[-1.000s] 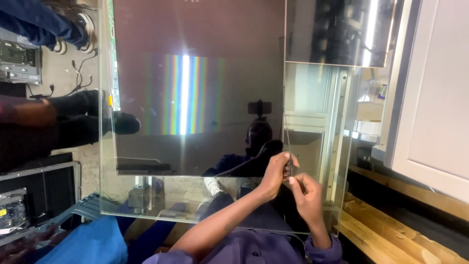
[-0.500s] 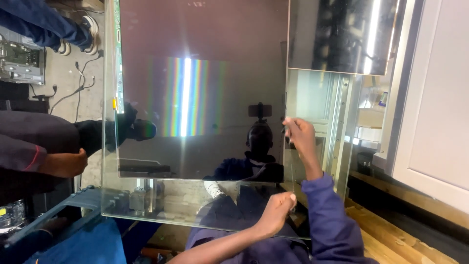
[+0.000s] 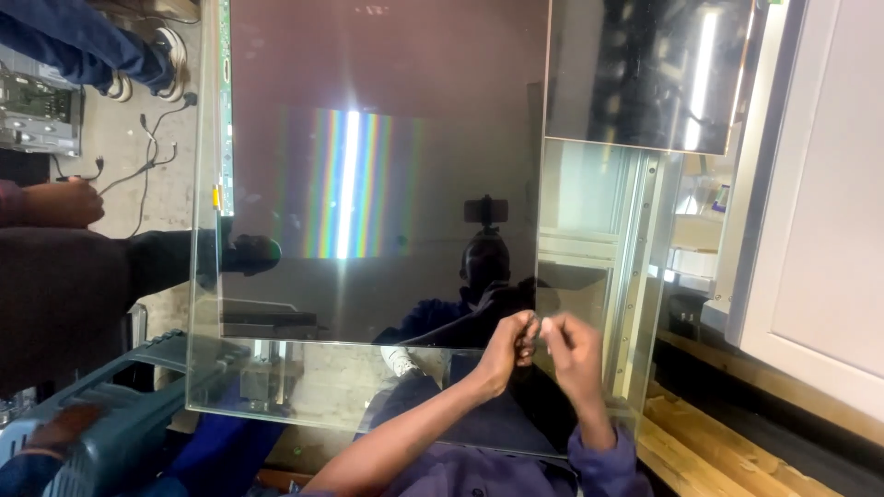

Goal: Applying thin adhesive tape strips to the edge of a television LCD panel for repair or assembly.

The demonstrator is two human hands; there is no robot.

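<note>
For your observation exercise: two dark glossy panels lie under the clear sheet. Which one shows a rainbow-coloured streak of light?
The large dark panel on the left, nearest both hands, shows the rainbow streak. The smaller dark panel at upper right reflects only a plain white strip.

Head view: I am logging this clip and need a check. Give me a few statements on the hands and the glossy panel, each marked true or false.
1. The left hand and right hand meet at the fingertips in front of the large dark glossy rectangular panel. True.
2. The panel reflects a rainbow-coloured streak of light. True.
3. The hands are far apart, at opposite panel edges. False: they are close together near its lower right.
4. Both hands wear thick gloves. False: they are bare.
5. Another person's hand shows at the left edge. True.
</note>
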